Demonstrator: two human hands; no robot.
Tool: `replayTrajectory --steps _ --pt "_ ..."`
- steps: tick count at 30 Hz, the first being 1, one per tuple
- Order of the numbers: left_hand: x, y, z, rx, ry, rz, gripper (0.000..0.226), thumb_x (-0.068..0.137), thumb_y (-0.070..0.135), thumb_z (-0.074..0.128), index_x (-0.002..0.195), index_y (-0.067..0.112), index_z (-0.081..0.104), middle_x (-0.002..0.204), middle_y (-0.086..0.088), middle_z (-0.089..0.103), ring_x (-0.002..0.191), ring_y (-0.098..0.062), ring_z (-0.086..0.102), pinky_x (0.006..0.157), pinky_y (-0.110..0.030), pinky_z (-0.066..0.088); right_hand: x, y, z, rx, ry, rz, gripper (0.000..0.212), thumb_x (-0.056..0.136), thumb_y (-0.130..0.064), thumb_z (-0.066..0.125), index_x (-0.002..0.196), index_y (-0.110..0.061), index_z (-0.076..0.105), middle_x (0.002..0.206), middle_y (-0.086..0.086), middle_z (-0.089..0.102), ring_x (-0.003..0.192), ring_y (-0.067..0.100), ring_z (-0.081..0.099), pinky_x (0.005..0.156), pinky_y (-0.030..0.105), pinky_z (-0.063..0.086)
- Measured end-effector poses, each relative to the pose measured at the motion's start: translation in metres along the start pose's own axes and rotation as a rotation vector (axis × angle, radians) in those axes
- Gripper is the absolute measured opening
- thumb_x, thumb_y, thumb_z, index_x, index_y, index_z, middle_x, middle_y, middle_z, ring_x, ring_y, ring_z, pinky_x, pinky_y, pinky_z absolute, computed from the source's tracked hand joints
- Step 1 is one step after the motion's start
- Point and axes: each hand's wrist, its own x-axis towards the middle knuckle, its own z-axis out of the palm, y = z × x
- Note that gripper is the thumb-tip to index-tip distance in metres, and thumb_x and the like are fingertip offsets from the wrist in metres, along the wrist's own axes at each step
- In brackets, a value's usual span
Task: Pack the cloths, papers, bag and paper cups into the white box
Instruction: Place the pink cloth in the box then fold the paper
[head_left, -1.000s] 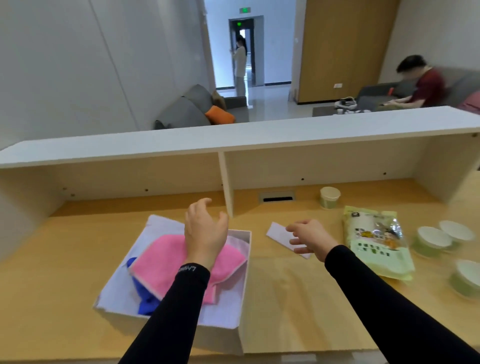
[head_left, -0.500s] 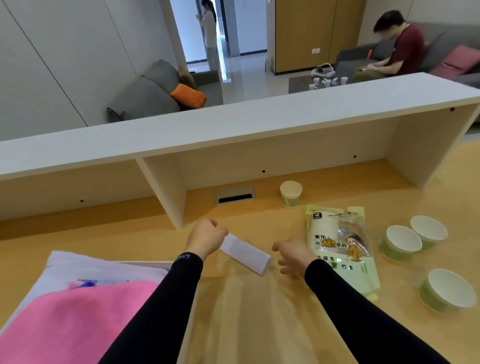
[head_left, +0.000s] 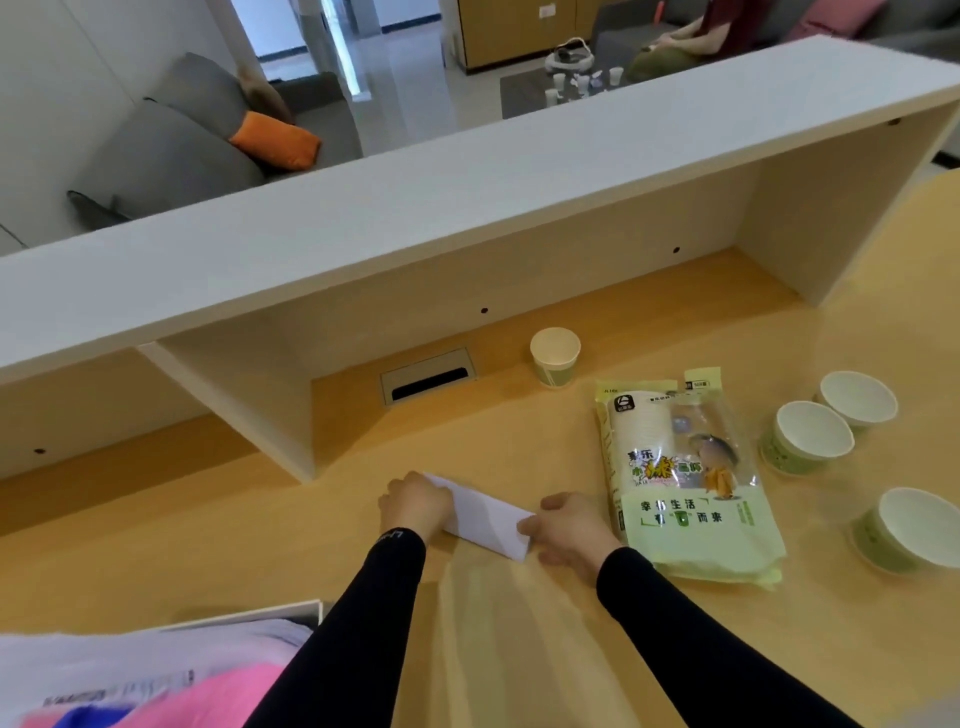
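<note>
We see the left hand and right hand each pinching one end of a flat, folded white paper lying on the smooth wooden desk. Just right of it lies a glossy green bag; the white box, holding a soft pink cloth, sits bottom left.

A single head-worn view looks forward and steeply down from close above the desk, tilted so the shelf slants up to the right. The desk's near edge is out of frame; its far edge lies under the shelf. Beyond, a sofa shows at upper left.
</note>
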Motion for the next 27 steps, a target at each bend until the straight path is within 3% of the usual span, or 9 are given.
replayTrajectory --steps 3,4,6,9,12,14,17,23,27 --pt "0.001 0.002 -0.004 -0.111 -0.005 0.022 0.023 0.090 0.016 0.043 0.105 0.003 0.054 0.103 -0.014 0.058 0.099 -0.033 0.057 0.083 -0.036 0.046 0.004 0.004 -0.004 0.036 0.107 -0.062 0.055 0.079 0.003 0.066 0.130 0.004 0.046 0.123 0.023 0.057 0.106 0.034 0.060 0.090 0.045 0.051" --pt "0.000 0.003 -0.006 -0.223 -0.002 0.015 0.012 0.089 0.013 0.044 0.088 0.004 0.052 0.086 -0.012 0.053 0.082 -0.030 0.055 0.069 -0.033 0.044 0.004 0.003 -0.007 0.058 0.134 -0.085 0.051 0.080 0.003 0.065 0.128 0.004 0.048 0.123 0.024 0.058 0.108 0.035 0.059 0.095 0.045 0.049" --pt "-0.003 0.004 -0.010 -0.491 0.012 0.023 0.023 0.086 0.006 0.047 0.066 0.010 0.037 0.068 -0.006 0.035 0.061 -0.023 0.037 0.057 -0.029 0.029 0.002 -0.003 -0.014 0.096 0.154 -0.139 0.044 0.083 0.002 0.062 0.126 0.003 0.051 0.122 0.024 0.059 0.107 0.035 0.060 0.094 0.042 0.049" --pt "-0.019 0.011 -0.025 -0.743 0.025 0.083 0.005 0.088 0.007 0.050 0.092 0.007 0.052 0.091 -0.008 0.052 0.087 -0.027 0.052 0.075 -0.033 0.044 -0.007 -0.024 -0.021 0.166 0.131 -0.231 0.042 0.085 0.002 0.058 0.126 -0.001 0.051 0.121 0.022 0.059 0.102 0.033 0.061 0.089 0.039 0.051" --pt "-0.034 0.020 -0.041 -0.850 0.053 0.134 0.036 0.089 0.013 0.050 0.125 0.007 0.051 0.115 -0.009 0.058 0.107 -0.027 0.055 0.088 -0.037 0.048 -0.021 -0.050 -0.029 0.239 0.108 -0.329 0.042 0.085 0.002 0.057 0.126 -0.006 0.052 0.112 0.016 0.059 0.092 0.028 0.061 0.079 0.039 0.053" --pt "-0.044 0.022 -0.051 -0.855 0.123 0.180 0.037 0.090 0.013 0.045 0.127 0.010 0.052 0.111 -0.005 0.060 0.102 -0.025 0.057 0.081 -0.033 0.049 -0.031 -0.065 -0.034 0.234 0.101 -0.422 0.040 0.085 0.002 0.057 0.123 -0.009 0.054 0.100 0.011 0.060 0.085 0.025 0.059 0.072 0.034 0.052" --pt "-0.062 0.011 -0.064 -0.830 0.279 0.216 0.035 0.089 0.012 0.043 0.121 0.013 0.058 0.098 0.004 0.061 0.093 -0.020 0.057 0.072 -0.029 0.046 -0.047 -0.084 -0.030 0.207 0.055 -0.512 0.041 0.084 0.003 0.056 0.124 -0.009 0.054 0.086 0.001 0.059 0.087 0.024 0.059 0.085 0.043 0.053" --pt "-0.112 -0.051 -0.093 -0.853 0.552 0.124 0.035 0.085 0.014 0.049 0.118 0.014 0.059 0.095 -0.001 0.064 0.086 -0.019 0.058 0.078 -0.036 0.053 -0.084 -0.092 0.018 0.095 -0.184 -0.581 0.044 0.083 0.007 0.055 0.124 -0.008 0.052 0.097 0.000 0.058 0.098 0.024 0.060 0.076 0.035 0.056" --pt "-0.150 -0.110 -0.109 -0.844 0.715 0.024 0.032 0.083 0.011 0.051 0.113 0.016 0.058 0.096 -0.007 0.065 0.086 -0.023 0.060 0.079 -0.036 0.050 -0.115 -0.085 0.068 0.007 -0.342 -0.603 0.040 0.084 0.005 0.053 0.122 -0.008 0.054 0.098 0.000 0.059 0.091 0.020 0.062 0.069 0.028 0.055"
